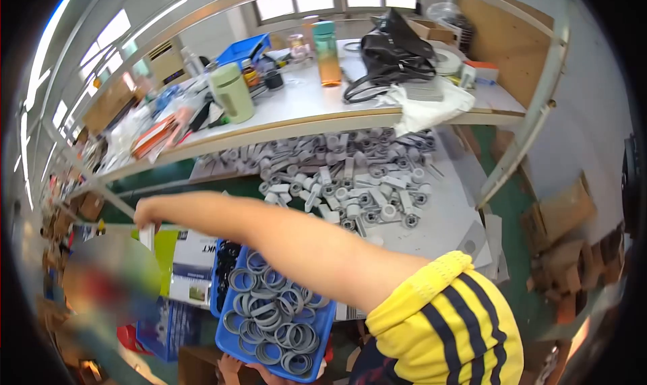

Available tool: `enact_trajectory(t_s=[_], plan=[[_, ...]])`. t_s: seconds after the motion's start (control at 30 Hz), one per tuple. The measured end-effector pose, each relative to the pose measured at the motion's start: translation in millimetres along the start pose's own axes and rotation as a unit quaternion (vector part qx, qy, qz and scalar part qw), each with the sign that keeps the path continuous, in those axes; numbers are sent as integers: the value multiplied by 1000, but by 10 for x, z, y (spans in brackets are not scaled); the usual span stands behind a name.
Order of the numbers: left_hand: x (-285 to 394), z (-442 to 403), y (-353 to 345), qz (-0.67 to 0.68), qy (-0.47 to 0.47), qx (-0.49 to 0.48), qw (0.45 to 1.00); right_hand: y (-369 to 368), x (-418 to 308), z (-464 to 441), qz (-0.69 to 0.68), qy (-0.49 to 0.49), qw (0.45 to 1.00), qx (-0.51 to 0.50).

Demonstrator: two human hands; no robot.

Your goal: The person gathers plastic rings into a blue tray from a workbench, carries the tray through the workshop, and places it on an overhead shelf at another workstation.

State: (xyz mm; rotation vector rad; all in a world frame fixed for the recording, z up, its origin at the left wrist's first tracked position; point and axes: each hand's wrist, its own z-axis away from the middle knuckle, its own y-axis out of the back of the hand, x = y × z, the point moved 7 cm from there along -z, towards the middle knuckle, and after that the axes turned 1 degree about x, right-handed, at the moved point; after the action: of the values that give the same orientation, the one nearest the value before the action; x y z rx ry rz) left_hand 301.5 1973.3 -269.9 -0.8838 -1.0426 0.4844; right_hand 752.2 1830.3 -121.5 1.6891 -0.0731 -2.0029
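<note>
Blue tray [327,326] of grey rings [296,336] meets the left hand [230,368] at its near edge, finger grip unclear; beyond, the right hand [146,213] pinches a white piece [147,237]; farther, grey-white parts [350,183] leave bare tabletop [453,196] rightward.

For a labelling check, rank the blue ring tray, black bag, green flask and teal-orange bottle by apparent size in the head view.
1. Blue ring tray
2. Black bag
3. Green flask and teal-orange bottle: too alike to rank
</note>
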Motion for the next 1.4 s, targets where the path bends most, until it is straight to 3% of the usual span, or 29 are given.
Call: enact_trajectory(t_s=[0.07, 0.17, 0.27, 0.3, 0.37, 0.43, 0.5, 0.57, 0.63, 0.67, 0.7, 0.73, 0.77, 0.87, 0.93, 1.07, 1.27, 1.33, 1.4], plan=[[327, -477, 248, 47, 37, 1, 998, -215, 54, -206, -67, -16, 997, -40], [1204, -1563, 684, 249, 174, -20, 953, -275, -228, 594, -78, -105, 991, 38], [1725, -2489, 335, 490, 420, -59, 762, -378, -290, 917, -85, -88, 992, 34], [1788, -2633, 81, 518, 440, -67, 730, -418, -298, 962, -58, -71, 995, 31], [1597, -2666, -244, 473, 423, -75, 769, -470, -289, 1143, -48, -62, 997, 24], [1164, -2337, -406, 347, 339, -101, 868, -470, -393, 1328, 20, -43, 999, 26], [557, -1657, -478, 179, 242, -125, 945, -466, -367, 1346, -20, -57, 998, 23], [14, -974, -603, 77, 192, -143, 968, -437, -302, 1273, -59, -70, 996, 20], [-352, -459, -689, 29, 177, -156, 971, -448, -234, 1205, -110, -97, 988, -56], [-466, -270, -706, 18, 173, -161, 971, -211, -459, 1625, 82, -25, 995, 54], [-538, -119, -711, 10, 169, -164, 972, -17, -625, 1958, 240, 61, 963, 110], [-589, 2, -721, 2, 166, -168, 972, 157, -778, 2274, 391, 144, 894, 163], [-615, 92, -722, 0, 162, -169, 972, 387, -897, 2995, 449, 151, 860, 193], [-657, 227, -767, 1, 150, -180, 972, 1480, -646, 4712, 490, 60, 820, 289], [-699, 270, -790, -8, 143, -183, 973, 2611, 112, 5739, 459, -152, 815, 319], [-746, 205, -825, -36, 146, -175, 973, 3410, 505, 7970, 318, -435, 695, 475], [-830, 215, -917, -58, 166, -197, 965, 3697, 1395, 8459, 52, -553, 674, 486], [-839, 237, -938, -65, 180, -216, 957, 3691, 1380, 8439, 16, -525, 676, 518], [-829, 178, -991, -71, 190, -244, 948, 3725, 1459, 8386, -47, -521, 699, 487]])
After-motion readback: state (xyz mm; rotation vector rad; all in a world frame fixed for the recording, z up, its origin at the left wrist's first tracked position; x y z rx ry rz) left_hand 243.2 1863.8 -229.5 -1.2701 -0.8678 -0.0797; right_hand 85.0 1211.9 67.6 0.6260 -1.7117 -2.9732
